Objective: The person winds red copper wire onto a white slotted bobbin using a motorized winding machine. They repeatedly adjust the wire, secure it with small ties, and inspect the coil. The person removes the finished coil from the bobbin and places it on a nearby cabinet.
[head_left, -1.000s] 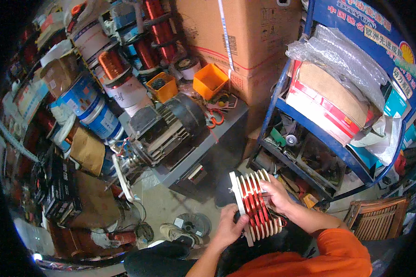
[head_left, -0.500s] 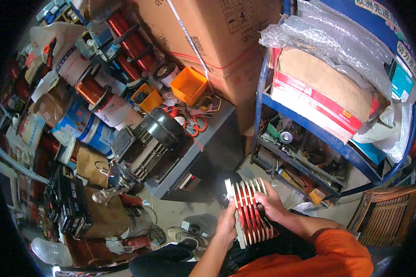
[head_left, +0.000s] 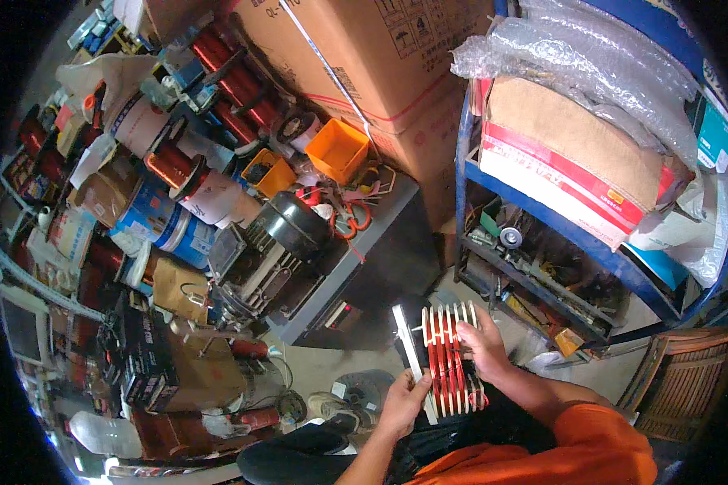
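A coil winding former [head_left: 449, 364] is held up over my lap, its pale slats standing in a row with bundles of red enamelled copper wire between them. Around its right side my right hand [head_left: 487, 352] is closed, with fingers on the outer slats. My left hand [head_left: 404, 404] pinches a flat pale end plate [head_left: 407, 339] near its lower part. That plate stands tilted, with a gap from the slats at its top and close to them lower down. What lies behind the former is partly hidden.
Left of my hands, an electric motor [head_left: 279, 246] rests on a grey cabinet [head_left: 372, 283] beside orange bins [head_left: 336, 151] and orange-handled scissors [head_left: 353, 220]. Wire spools [head_left: 170, 162] crowd the far left. A blue rack [head_left: 558, 214] holds boxes at right, near a wooden chair [head_left: 683, 372].
The end plate has come away from the row of slats at its top, opening a gap. My right hand and the former have shifted slightly right; the view has moved a little.
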### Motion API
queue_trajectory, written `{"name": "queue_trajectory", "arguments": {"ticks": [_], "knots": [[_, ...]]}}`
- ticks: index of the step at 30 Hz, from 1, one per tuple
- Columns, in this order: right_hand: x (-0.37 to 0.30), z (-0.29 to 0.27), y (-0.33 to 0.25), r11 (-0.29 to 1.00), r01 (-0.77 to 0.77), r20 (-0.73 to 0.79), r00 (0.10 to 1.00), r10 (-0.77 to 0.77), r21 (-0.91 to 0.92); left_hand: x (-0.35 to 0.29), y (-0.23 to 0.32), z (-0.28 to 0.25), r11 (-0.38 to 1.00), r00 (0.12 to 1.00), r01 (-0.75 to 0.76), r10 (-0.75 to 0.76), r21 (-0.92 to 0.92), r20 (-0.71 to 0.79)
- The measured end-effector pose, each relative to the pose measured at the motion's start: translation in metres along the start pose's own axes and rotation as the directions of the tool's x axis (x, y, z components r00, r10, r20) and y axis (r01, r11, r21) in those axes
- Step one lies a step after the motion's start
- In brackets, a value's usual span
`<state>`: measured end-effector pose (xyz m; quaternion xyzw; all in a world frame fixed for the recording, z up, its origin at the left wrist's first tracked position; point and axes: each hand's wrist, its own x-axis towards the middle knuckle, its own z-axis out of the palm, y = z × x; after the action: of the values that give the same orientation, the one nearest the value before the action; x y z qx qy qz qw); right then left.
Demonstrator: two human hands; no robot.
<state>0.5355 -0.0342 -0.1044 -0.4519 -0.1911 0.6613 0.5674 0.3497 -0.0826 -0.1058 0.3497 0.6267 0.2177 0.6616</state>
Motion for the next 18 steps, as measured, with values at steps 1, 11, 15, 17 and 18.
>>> {"name": "queue_trajectory", "arguments": {"ticks": [1,11,15,17,18], "knots": [[0.0,0.0,-0.003,1.0,0.007,0.002,1.0,-0.007,-0.008,-0.005,0.002,0.004,0.983,0.987,-0.126,0.138,0.131,-0.082],[0.015,-0.012,-0.005,0.998,-0.056,-0.089,0.994,0.06,0.04,-0.007,0.077,-0.009,0.97,0.911,-0.207,0.238,0.126,-0.338],[0.026,-0.023,0.006,0.987,-0.06,-0.069,0.995,0.071,0.152,0.047,0.161,-0.011,0.877,0.916,-0.368,0.285,-0.309,-0.284],[0.027,-0.026,0.005,0.983,-0.065,-0.074,0.994,0.079,0.171,0.081,0.194,-0.012,0.827,0.912,-0.396,0.304,-0.399,-0.274],[0.028,-0.027,0.004,0.98,-0.07,-0.077,0.993,0.086,0.189,0.097,0.208,-0.008,0.792,0.88,-0.458,0.338,-0.403,-0.335]]}}
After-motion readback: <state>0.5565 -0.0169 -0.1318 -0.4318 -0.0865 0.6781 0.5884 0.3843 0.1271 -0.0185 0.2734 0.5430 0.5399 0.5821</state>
